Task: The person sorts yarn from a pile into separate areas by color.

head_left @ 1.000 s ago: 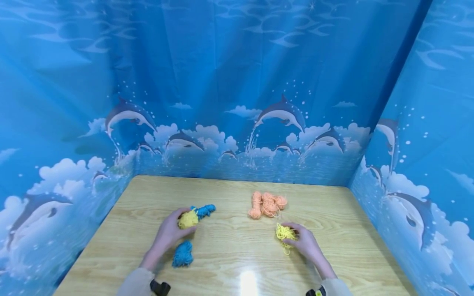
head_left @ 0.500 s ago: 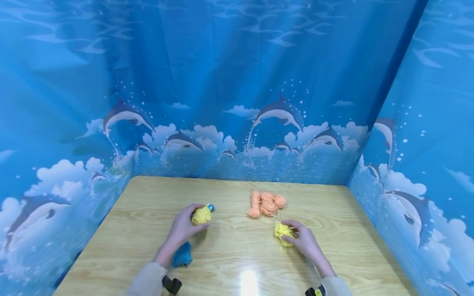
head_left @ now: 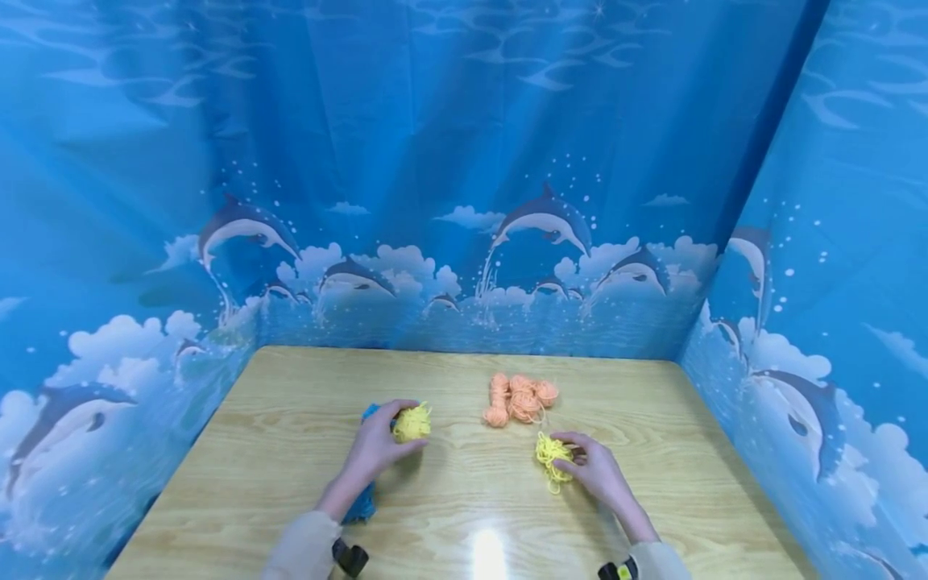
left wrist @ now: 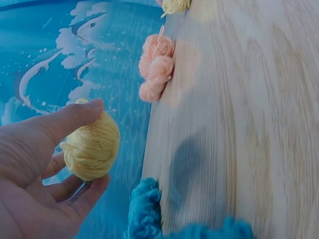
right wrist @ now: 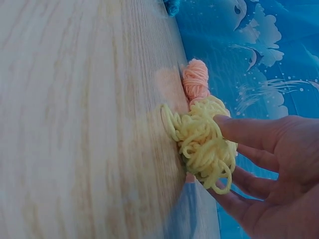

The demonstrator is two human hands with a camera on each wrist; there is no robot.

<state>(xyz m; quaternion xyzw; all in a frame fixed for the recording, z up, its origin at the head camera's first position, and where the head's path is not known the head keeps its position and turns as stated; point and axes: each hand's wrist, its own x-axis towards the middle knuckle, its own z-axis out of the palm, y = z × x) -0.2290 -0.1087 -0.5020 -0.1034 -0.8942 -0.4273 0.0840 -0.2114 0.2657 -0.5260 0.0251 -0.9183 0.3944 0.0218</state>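
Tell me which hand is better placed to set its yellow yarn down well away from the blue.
Right, I'd judge: the right hand holds its loopy yellow yarn far from the blue yarn, while the left hand partly hides blue yarn in the head view.

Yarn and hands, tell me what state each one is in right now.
Left hand: pinches yellow ball.
Yellow ball: wound, held above table.
Right hand: holds yellow tangle.
Yellow tangle: loose, looped.
Peach yarn: wound, grouped on table.
Blue yarn: on table, partly hidden in head view.
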